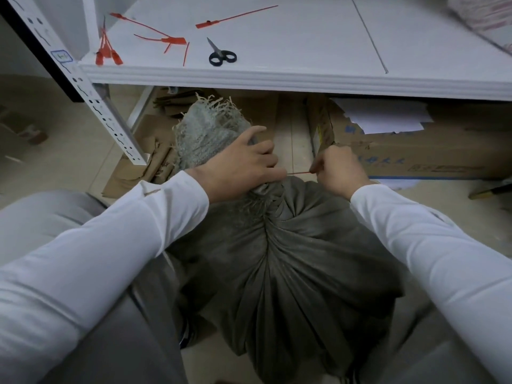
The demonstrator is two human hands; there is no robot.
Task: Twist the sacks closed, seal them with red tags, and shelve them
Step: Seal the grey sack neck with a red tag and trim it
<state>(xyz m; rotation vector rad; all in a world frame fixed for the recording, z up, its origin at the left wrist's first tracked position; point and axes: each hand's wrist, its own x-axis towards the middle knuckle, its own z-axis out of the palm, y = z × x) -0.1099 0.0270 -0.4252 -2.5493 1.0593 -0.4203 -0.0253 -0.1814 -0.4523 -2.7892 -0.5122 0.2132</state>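
A full grey woven sack (293, 261) stands on the floor between my knees, its neck twisted tight and its frayed mouth (210, 126) sticking up behind. My left hand (241, 164) grips the twisted neck. My right hand (340, 169) pinches the thin tail of a red tag (300, 172), stretched taut between both hands at the neck. Several spare red tags lie on the white shelf: a bunch (106, 52) at its left corner, others (171, 40) and a long one (235, 16) further in.
Black-handled scissors (221, 55) lie on the white shelf (304, 79) just above the sack. A perforated shelf post (110, 117) slants at left. Flattened cardboard (149, 164) and a cardboard box (432, 151) with papers sit under the shelf.
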